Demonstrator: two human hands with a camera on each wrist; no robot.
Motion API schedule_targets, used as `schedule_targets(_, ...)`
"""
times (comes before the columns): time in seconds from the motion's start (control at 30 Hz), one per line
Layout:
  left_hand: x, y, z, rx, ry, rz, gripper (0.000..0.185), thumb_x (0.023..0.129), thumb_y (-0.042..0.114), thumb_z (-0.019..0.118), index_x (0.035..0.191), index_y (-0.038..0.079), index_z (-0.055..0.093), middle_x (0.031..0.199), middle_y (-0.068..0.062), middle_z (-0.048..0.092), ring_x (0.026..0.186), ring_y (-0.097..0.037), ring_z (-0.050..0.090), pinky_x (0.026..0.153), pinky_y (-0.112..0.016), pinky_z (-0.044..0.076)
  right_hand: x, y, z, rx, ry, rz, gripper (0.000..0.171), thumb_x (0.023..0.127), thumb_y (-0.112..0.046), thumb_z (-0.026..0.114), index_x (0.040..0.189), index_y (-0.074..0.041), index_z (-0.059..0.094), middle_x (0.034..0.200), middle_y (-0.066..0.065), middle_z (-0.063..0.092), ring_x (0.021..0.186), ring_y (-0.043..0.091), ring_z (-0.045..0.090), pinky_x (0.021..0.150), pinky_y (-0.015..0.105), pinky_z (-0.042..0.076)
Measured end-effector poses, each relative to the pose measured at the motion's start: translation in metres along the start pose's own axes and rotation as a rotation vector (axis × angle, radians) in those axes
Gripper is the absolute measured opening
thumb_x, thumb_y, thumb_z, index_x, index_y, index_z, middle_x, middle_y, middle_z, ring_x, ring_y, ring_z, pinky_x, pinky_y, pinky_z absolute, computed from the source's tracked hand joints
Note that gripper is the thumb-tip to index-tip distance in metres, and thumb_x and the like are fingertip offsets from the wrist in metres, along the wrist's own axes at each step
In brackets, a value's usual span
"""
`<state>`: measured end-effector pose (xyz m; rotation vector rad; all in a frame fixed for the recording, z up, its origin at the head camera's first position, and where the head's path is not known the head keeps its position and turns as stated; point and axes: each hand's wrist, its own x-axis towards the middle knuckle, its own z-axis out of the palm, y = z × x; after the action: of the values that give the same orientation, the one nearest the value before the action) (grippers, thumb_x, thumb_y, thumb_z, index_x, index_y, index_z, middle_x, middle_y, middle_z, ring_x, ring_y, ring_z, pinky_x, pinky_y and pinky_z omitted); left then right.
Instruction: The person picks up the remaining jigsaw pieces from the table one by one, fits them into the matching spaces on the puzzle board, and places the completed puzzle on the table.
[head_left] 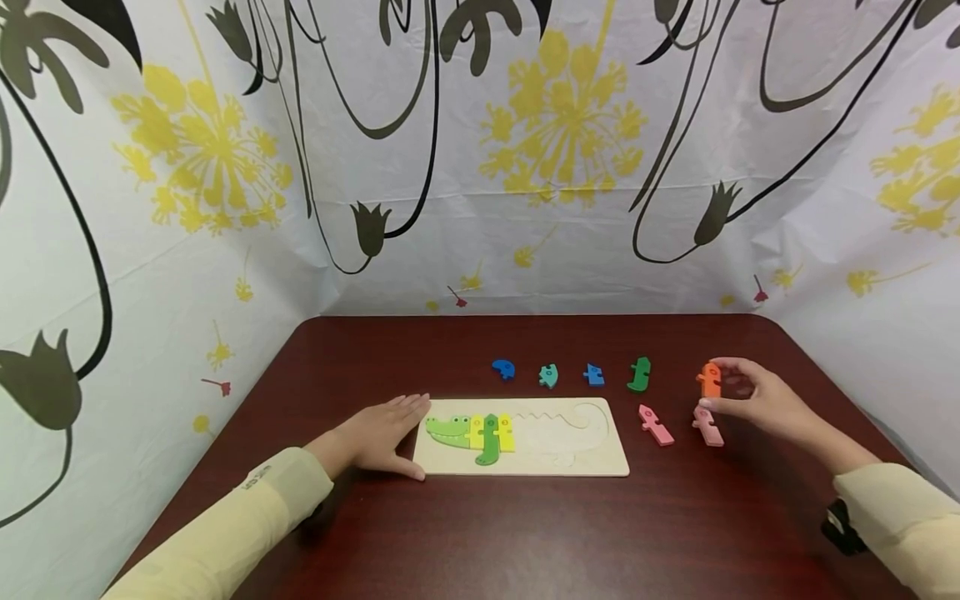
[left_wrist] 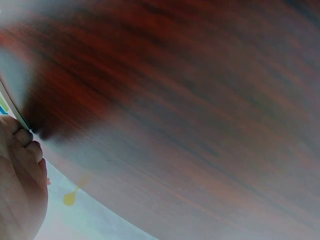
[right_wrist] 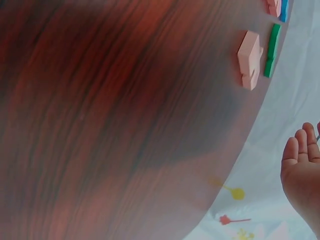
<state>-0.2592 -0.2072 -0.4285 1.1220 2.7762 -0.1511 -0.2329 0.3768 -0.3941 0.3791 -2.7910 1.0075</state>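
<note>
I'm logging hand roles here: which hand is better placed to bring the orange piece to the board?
Right. The right hand already pinches the orange piece; the left hand lies flat against the puzzle board, probably steadying it.

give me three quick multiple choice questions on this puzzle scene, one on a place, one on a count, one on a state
1. Where does the left hand rest?
A. at the left edge of the puzzle board
B. on the blue pieces
C. off the table

2. How many pink pieces lie on the table?
A. one
B. two
C. four

3. What is the right hand doing?
A. lying flat
B. pinching the orange piece
C. gripping the board

Answers:
1 A, its fingers lie flat beside the board's left edge.
2 B, a pink piece and another pink piece lie right of the board.
3 B, fingers and thumb close on the orange piece.
</note>
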Motion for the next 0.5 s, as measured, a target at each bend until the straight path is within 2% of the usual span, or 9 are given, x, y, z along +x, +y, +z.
schedule_targets(0.2, 0.001, -0.001, 0.002, -0.002, 0.008, 0.009, 0.117, 0.076, 0.089, 0.036, 0.156, 0.005, 0.016, 0.161, -0.009, 0.015, 0.146, -0.022, 0.014, 0.117, -0.037, 0.017, 0.004, -0.009, 0.007, 0.037, -0.03, 0.011, 0.07, 0.084, -0.024, 0.078, 0.138, 0.003, 0.043, 0.115, 0.021, 0.056, 0.089, 0.017, 0.056, 0.065, 0.027, 0.051)
schedule_targets(0.5, 0.0, -0.001, 0.002, -0.011, 0.005, 0.007, 0.117, 0.076, 0.088, 0.036, 0.156, 0.005, 0.015, 0.161, -0.008, 0.014, 0.146, -0.021, 0.013, 0.117, -0.036, 0.016, 0.008, -0.022, 0.018, 0.084, -0.056, 0.005, 0.069, 0.084, -0.023, 0.078, 0.138, 0.003, 0.043, 0.113, 0.019, 0.057, 0.089, 0.02, 0.058, 0.068, 0.027, 0.053)
